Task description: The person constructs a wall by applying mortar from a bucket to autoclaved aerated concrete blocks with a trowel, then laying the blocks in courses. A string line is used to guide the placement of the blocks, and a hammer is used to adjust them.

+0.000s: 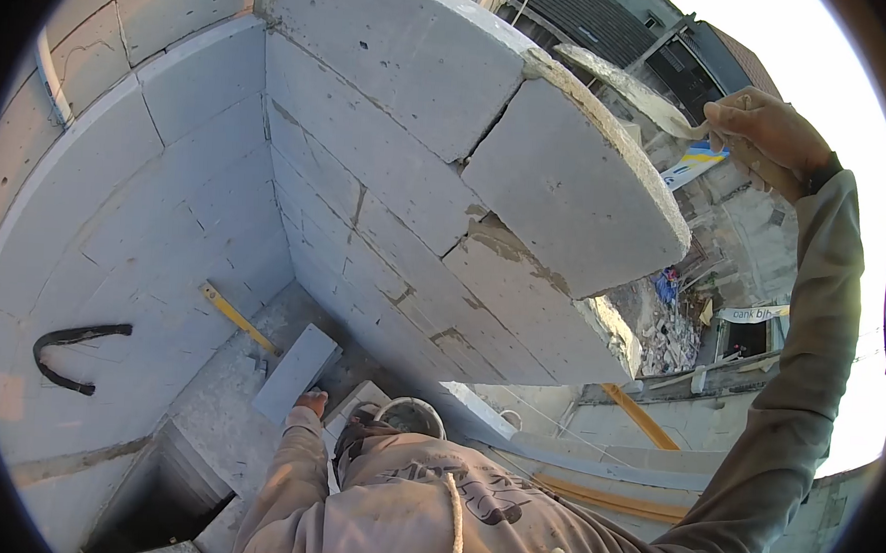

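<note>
Up at the right, my right hand (766, 138) is closed around the handle of a trowel (633, 91). The trowel's blade is coated in pale mortar and lies along the top edge of the block wall (569, 173), overlapping it in this view. Mortar also covers the rough top of that wall. Low in front of my body, my left hand (311, 402) has its fingers curled at the near end of a loose grey block (298, 369). What those fingers hold, if anything, I cannot tell. A round bucket (411, 415) stands close by, partly hidden by my shirt.
A yellow spirit level (240, 318) leans at the foot of the left wall (114, 249). On that wall shows a black curved strap (68, 352). A dark floor opening (161, 497) lies at the lower left. Beyond the wall, rubble (671, 329) lies far below.
</note>
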`<state>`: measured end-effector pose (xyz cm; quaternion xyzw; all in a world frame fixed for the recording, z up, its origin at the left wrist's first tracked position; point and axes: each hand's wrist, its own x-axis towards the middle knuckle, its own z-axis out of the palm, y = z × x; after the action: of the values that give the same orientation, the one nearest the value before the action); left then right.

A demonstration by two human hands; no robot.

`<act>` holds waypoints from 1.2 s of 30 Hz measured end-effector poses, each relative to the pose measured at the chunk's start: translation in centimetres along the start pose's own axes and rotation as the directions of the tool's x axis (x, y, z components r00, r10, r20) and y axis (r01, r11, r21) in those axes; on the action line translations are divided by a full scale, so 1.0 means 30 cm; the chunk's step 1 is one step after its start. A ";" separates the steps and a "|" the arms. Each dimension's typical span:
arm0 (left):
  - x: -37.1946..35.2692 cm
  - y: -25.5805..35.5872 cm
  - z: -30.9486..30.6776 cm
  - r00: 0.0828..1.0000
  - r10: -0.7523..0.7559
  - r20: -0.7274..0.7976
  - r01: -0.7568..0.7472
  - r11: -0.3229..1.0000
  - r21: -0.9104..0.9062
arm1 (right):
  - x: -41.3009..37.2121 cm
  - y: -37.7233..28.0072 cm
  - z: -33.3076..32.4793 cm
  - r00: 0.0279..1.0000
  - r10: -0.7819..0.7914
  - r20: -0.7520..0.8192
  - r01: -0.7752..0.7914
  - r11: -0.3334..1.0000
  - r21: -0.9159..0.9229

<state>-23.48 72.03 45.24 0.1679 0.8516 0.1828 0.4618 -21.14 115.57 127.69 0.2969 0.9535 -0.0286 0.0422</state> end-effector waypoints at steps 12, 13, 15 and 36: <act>-0.018 -0.009 0.019 0.997 0.080 0.001 -0.080 0.995 0.057 | -0.167 -0.003 0.091 0.986 0.110 -0.123 -0.127 0.982 -0.140; -0.013 -0.006 0.022 0.996 0.082 0.037 -0.084 0.995 0.051 | -0.189 0.037 0.106 0.986 0.016 -0.165 -0.042 0.987 -0.157; 0.052 -0.044 0.079 0.999 0.011 0.050 -0.009 0.999 -0.045 | -0.247 0.036 0.205 0.951 -0.070 -0.302 0.060 0.997 -0.041; 0.046 -0.096 0.067 0.991 0.136 -0.005 -0.136 0.990 0.033 | -0.163 -0.360 1.058 0.874 0.176 -0.452 0.271 0.597 0.756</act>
<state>-22.82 70.45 41.88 0.2324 0.8427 0.2004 0.4424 -21.25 101.41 96.91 0.2545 0.8241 -0.3792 -0.3351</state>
